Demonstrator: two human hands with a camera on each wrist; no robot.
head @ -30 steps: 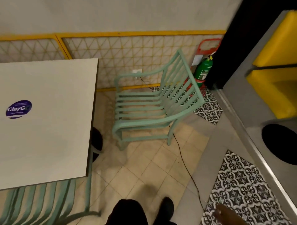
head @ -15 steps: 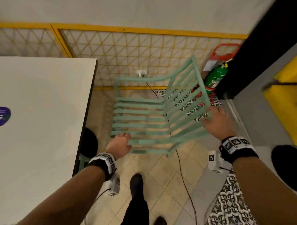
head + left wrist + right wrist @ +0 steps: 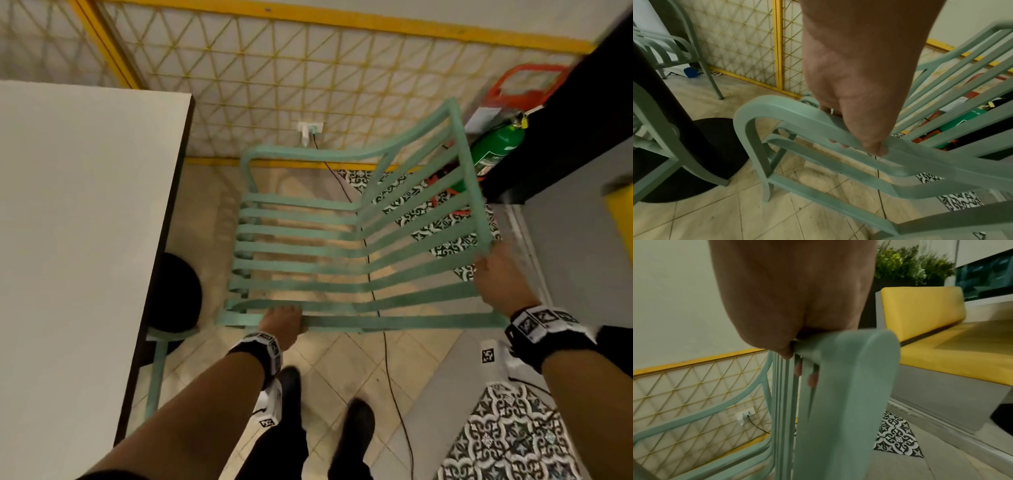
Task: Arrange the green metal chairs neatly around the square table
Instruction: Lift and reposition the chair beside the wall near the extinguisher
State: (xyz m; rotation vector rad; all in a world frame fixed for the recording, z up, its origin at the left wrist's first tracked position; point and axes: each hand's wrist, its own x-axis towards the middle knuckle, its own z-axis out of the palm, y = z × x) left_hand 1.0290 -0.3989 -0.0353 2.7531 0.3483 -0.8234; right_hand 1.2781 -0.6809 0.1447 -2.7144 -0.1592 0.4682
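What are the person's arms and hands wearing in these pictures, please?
Both forearms are bare, with no sleeves or gloves. The left hand and right hand each have a black wrist strap carrying white blocks printed with black square markers. A small white camera unit hangs beneath each wrist, with a thin dark cable.

A yellow lattice fence (image 3: pixel 260 72) ran along the wall. A white socket (image 3: pixel 310 128) sat low on it, and a black cord (image 3: pixel 383 329) trailed from it across the beige tiles. A green extinguisher (image 3: pixel 496 147) stood in the corner by a red frame (image 3: pixel 524 73). Patterned tiles (image 3: pixel 510 435) lay to the right. A yellow bench (image 3: pixel 941 331) stood beside a plant (image 3: pixel 908 261).
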